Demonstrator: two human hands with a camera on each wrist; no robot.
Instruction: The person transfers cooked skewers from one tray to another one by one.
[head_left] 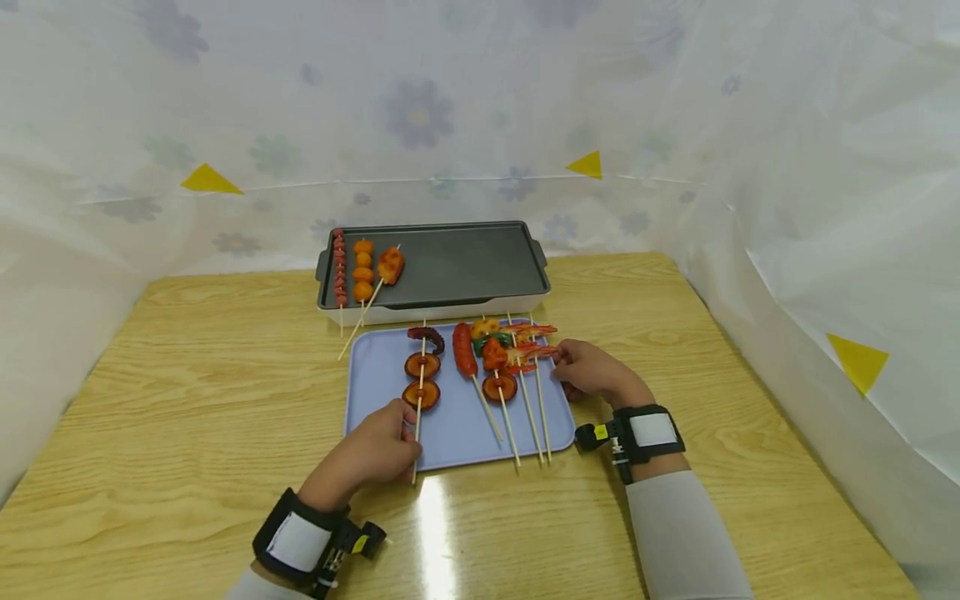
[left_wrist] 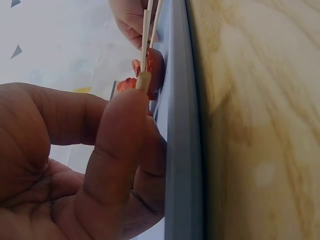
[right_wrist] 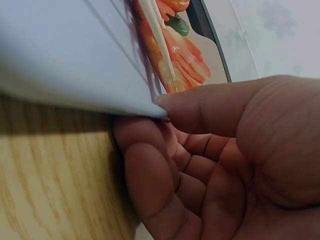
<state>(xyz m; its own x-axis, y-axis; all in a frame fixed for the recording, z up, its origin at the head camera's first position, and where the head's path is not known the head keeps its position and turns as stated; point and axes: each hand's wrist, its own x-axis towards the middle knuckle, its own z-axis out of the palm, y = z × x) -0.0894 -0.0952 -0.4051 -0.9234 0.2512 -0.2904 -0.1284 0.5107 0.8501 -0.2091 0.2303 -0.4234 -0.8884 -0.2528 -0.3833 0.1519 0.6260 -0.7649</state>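
Note:
Between thumb and fingers, my left hand (head_left: pixel 378 443) pinches the lower stick of a skewer threaded with mushroom slices (head_left: pixel 422 395) and a dark tentacle piece. The stick's end (left_wrist: pixel 143 81) pokes past the thumb in the left wrist view. Beneath lies a lavender tray (head_left: pixel 450 437). My right hand (head_left: pixel 596 371) grips the tray's right edge, thumb on top and fingers curled below, as the right wrist view shows. Also on the tray are a sausage skewer (head_left: pixel 465 350), a mixed skewer with a mushroom slice (head_left: pixel 500 387), and shrimp skewers (head_left: pixel 534 352).
Behind the tray stands a dark griddle (head_left: pixel 465 258) with a pale base. On its left side lie a skewer of small red pieces (head_left: pixel 340 271), one of orange balls (head_left: pixel 363 271) and one with a browned piece (head_left: pixel 390 265). A pale flowered sheet (head_left: pixel 420 117) hangs around the wooden table (head_left: pixel 210 400).

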